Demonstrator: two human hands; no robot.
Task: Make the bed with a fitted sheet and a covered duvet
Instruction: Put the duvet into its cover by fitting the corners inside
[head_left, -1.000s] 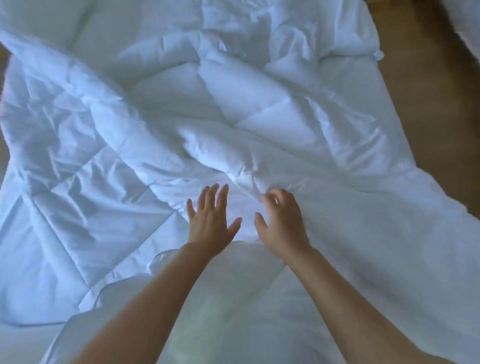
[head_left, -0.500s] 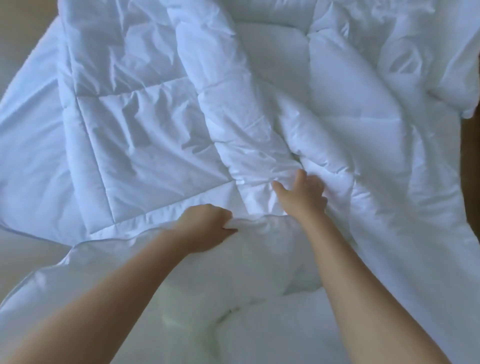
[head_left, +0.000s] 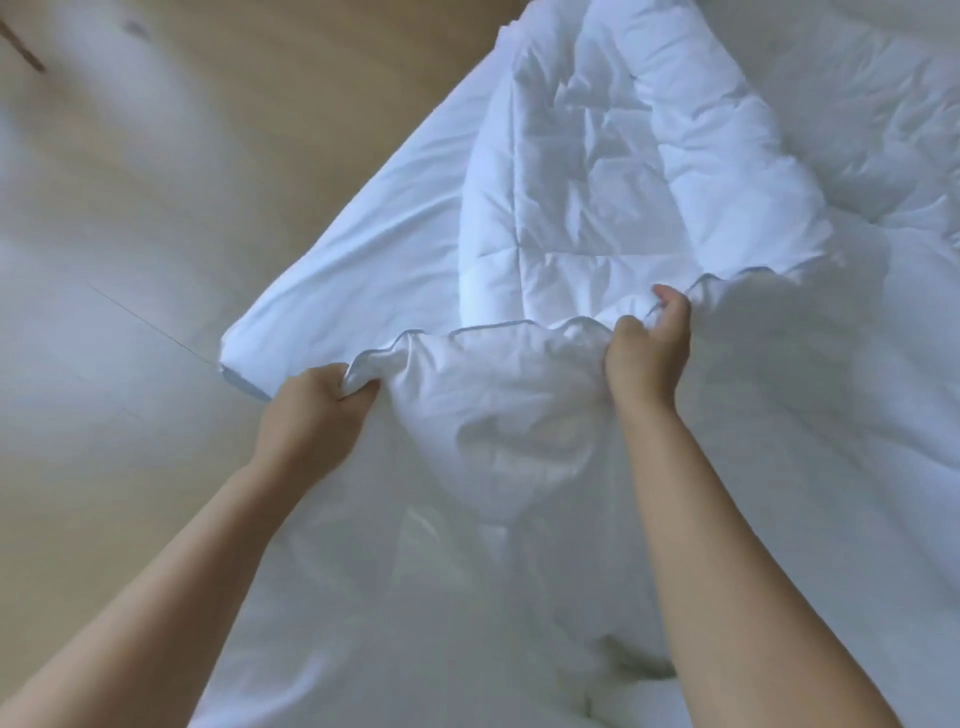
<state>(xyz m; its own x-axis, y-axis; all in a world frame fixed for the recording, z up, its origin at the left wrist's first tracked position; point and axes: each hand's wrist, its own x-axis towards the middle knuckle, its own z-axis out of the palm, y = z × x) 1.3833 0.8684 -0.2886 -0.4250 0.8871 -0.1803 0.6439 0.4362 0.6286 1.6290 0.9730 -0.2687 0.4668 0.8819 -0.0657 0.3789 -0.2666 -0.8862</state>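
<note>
My left grip is closed in a tight fist around a bunched stretch of the duvet cover, right at its piped edge. My right grip has its fingers curled over the same edge further to the right, thumb upward, with a fold of fabric gathered inside. Between the two grips the edge runs in loose ripples. From there the cover hangs back toward me in soft white folds, passing between my bare forearms.

Just past the held edge lies the quilted duvet. It is rumpled, with one thick fold rolled over along its right side, and its near end meets the cover's edge. It rests on what looks like the bed, smooth and white on top. A rounded corner of the bed sits close to my left grip. I cannot tell whether that smooth layer is a sheet or part of the cover. Pale wooden floor fills the left side beyond that corner.
</note>
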